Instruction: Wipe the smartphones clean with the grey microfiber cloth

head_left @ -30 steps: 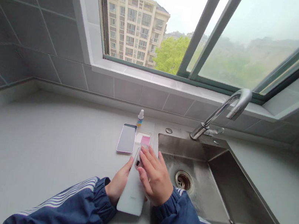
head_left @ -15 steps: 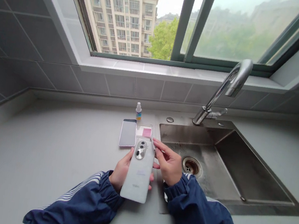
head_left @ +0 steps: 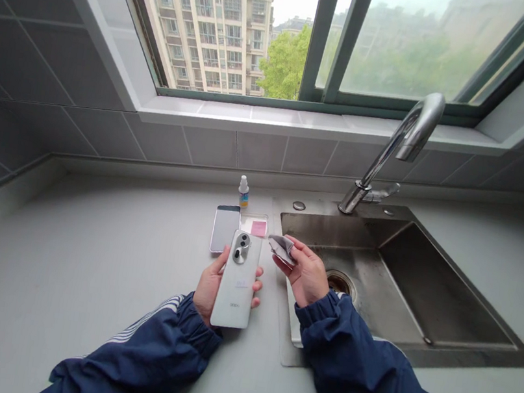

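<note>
A white smartphone [head_left: 235,291] lies back side up in my left hand [head_left: 209,288], whose fingers wrap round its edges. Its round camera block faces me at the top. Just right of the phone, my right hand [head_left: 308,274] pinches a folded grey cloth [head_left: 281,247], held apart from it. Behind the phone, a second phone [head_left: 225,227] with a pale rim rests flat on the counter. Beside that is a clear phone case [head_left: 247,220] with a pink square [head_left: 258,228] on it. A small spray bottle [head_left: 243,192] with a white cap stands upright behind them.
A steel sink [head_left: 424,299] is set into the counter [head_left: 85,262] on the right. Its chrome faucet [head_left: 396,154] rises at the back. Partly under my right forearm, a white flat object [head_left: 295,323] sits at the sink's left edge. A window frame [head_left: 237,98] runs behind.
My right hand has moved off the phone's upper edge to the right, and the cloth now shows plainly in it. The held phone has shifted slightly left and up.
</note>
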Demonstrator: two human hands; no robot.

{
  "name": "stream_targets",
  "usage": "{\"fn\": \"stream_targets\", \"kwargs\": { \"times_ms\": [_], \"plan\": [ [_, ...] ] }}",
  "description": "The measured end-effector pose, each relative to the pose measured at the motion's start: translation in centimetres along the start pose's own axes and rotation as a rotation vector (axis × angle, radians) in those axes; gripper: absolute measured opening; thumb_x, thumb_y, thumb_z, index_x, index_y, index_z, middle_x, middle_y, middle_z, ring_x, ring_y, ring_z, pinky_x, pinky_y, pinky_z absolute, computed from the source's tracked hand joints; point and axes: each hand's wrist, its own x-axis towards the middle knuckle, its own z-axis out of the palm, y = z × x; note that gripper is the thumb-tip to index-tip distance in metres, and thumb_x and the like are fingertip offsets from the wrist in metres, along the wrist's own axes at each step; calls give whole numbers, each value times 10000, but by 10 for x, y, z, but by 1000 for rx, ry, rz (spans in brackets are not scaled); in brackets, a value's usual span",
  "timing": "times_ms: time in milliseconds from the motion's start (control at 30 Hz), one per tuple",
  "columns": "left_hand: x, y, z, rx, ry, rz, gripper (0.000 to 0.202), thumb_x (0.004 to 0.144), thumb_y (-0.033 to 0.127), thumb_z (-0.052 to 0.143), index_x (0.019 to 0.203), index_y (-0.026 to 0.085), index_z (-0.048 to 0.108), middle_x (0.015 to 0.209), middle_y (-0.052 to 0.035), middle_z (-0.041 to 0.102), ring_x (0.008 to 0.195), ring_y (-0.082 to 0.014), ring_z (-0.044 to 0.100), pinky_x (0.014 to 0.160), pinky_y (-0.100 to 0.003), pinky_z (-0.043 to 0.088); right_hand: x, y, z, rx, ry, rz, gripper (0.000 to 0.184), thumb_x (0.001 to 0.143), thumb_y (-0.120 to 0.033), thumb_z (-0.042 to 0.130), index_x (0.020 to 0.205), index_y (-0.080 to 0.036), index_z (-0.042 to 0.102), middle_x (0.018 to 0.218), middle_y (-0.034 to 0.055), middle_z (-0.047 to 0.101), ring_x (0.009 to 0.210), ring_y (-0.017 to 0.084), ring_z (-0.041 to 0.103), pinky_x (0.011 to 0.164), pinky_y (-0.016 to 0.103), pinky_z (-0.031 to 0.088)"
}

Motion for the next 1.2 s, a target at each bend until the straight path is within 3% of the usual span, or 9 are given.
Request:
{"fn": "stream_targets", "kwargs": {
  "times_ms": [100, 200, 333, 400, 500, 700, 867, 1000, 1200],
  "plan": [
    [0, 0, 1, 11, 30, 33, 518, 955, 560, 460, 1236, 141, 577, 871, -58, 596, 657, -152, 584, 559, -297, 549, -2, -3, 1, 19, -37, 41, 309, 760, -374, 771, 1023, -213, 735, 1090, 76, 772, 1062, 266, 724, 902, 430, 593],
    [0, -2, 4, 66, 133, 60, 400, 932, 368, 603, 1268, 159, 547, 778, 18, 560, 534, -86, 550, 455, -196, 499, -3, -3, 2, 8, -67, 63, 294, 771, -355, 777, 1028, -223, 725, 1130, 71, 763, 1145, 256, 694, 951, 401, 566],
    [-1, -5, 6, 137, 246, 100, 450, 854, 204, 704, 1272, 224, 540, 913, -2, 669, 654, -142, 691, 528, -237, 564, -1, -1, 0, -51, -75, 87, 310, 732, -289, 801, 1021, -202, 730, 1087, 92, 774, 1097, 276, 717, 887, 396, 589],
    [0, -6, 5, 113, 223, 91, 458, 896, 274, 663, 1329, 211, 529, 1098, -80, 700, 825, -207, 728, 645, -311, 603, 1, -1, -3, -87, -63, 68, 322, 753, -318, 781, 1049, -200, 732, 1101, 99, 770, 1061, 282, 730, 829, 397, 606],
    [1, -6, 4, 30, 90, 43, 549, 967, 471, 504, 1416, 157, 491, 1287, -193, 643, 1000, -311, 707, 811, -469, 584, 3, -1, -7, -157, -44, -13, 345, 819, -377, 720, 1122, -213, 723, 1184, 93, 744, 1073, 279, 722, 809, 404, 617],
    [2, -6, -2, -3, -24, 14, 708, 960, 615, 383, 1517, 178, 378, 1334, -236, 604, 1058, -386, 674, 940, -633, 464, -8, -6, 1, -444, -139, -272, 384, 942, -411, 578, 1252, -213, 688, 1262, 77, 710, 1176, 287, 671, 1043, 490, 517],
    [0, -8, 0, 13, -10, -20, 712, 948, 663, 356, 1534, 260, 350, 1209, -178, 679, 976, -382, 699, 885, -645, 485, -22, -3, 7, -783, -358, -486, 345, 946, -299, 568, 1263, -245, 691, 1375, 48, 634, 1371, 258, 515, 1208, 474, 337],
    [0, -7, 4, -26, 45, -20, 723, 953, 677, 314, 1505, 221, 419, 1193, -162, 686, 995, -336, 697, 920, -553, 510, -22, 4, 4, -1001, -526, -574, 372, 939, -253, 548, 1290, -262, 669, 1423, 60, 593, 1441, 273, 414, 1212, 568, 271],
    [0, -4, 6, -42, 69, -45, 739, 950, 689, 294, 1463, 193, 487, 1159, -145, 696, 1024, -321, 684, 935, -496, 516, -21, 7, 0, -1395, -641, -664, 492, 1000, -273, 429, 1491, -233, 452, 1570, 94, 403, 1512, 293, 259, 1175, 626, 278]
  ]
}}
